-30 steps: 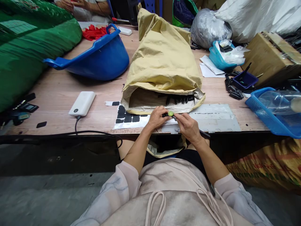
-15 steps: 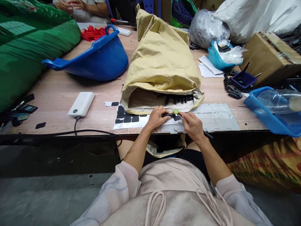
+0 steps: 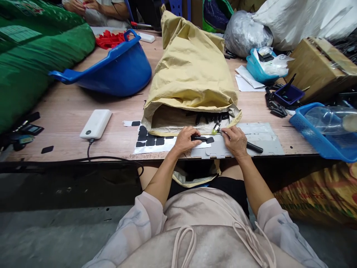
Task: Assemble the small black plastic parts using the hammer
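Note:
My left hand (image 3: 185,140) is closed round a slim black rod-shaped piece (image 3: 199,138), its tip pointing right over the grey board (image 3: 267,137). By that tip lies a small black rounded square (image 3: 210,140). My right hand (image 3: 235,140) grips a small hammer (image 3: 254,147) whose dark handle sticks out to the right. The hammer's metal head with a yellow-green face (image 3: 215,128) is raised, apart from the black piece. Just behind both hands, the mouth of a yellow sack (image 3: 192,82) shows several black pieces (image 3: 208,118) inside. A white sheet (image 3: 167,148) of black squares lies by my left hand.
A blue basin (image 3: 119,74) and a white power bank (image 3: 96,123) with a cable stand left. At right are a blue basket (image 3: 309,130) holding a clear bottle, a purple tray (image 3: 288,95) and a cardboard box (image 3: 315,70). Another person's hands (image 3: 83,5) show at the back left.
The hammer has swung up and away to the right from the black piece, its head now turned and its handle more visible. My left hand has stayed almost still.

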Motion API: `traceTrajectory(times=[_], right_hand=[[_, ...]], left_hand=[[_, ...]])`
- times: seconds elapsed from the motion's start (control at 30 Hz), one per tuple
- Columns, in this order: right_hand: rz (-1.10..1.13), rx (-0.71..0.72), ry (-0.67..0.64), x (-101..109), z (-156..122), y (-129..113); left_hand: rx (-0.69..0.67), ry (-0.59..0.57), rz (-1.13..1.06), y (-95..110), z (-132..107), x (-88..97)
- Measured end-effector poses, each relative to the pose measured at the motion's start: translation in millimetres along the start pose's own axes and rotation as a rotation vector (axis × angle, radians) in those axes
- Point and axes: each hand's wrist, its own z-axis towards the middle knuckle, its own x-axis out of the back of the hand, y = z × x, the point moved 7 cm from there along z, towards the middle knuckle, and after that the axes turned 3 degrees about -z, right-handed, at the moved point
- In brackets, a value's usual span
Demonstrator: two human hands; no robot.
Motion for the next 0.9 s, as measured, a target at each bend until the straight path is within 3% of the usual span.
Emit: traceTrajectory(times=[0.3,0.47,0.57,0.67,0.8,0.9], right_hand=[[-0.013,-0.035,-0.021,-3.3,1.2,0.4],[-0.013,-0.041,-0.035,-3.4,0.8,0.5],[-0.013,-0.041,-0.032,-3.0,0.2,0.1],[-0.015,-0.040,-0.016,-2.2,-0.2,0.0],[-0.019,-0.041,-0.013,-2.3,-0.2,0.2],[-0.020,-0.043,-0.008,-1.3,-0.1,0.5]], left_hand=[[-0.038,0.005,0.064,-1.6,2.0,-2.2],[-0.177,0.056,-0.055,29.0,-25.7,-6.5],[-0.300,-0.065,-0.168,52.4,-62.1,-31.5],[-0.416,-0.249,-0.105,61.5,-97.1,-68.7],[-0.387,-0.350,0.031,37.5,-117.6,-112.1],[-0.202,-0.477,0.012,1.2,-123.2,-146.9]])
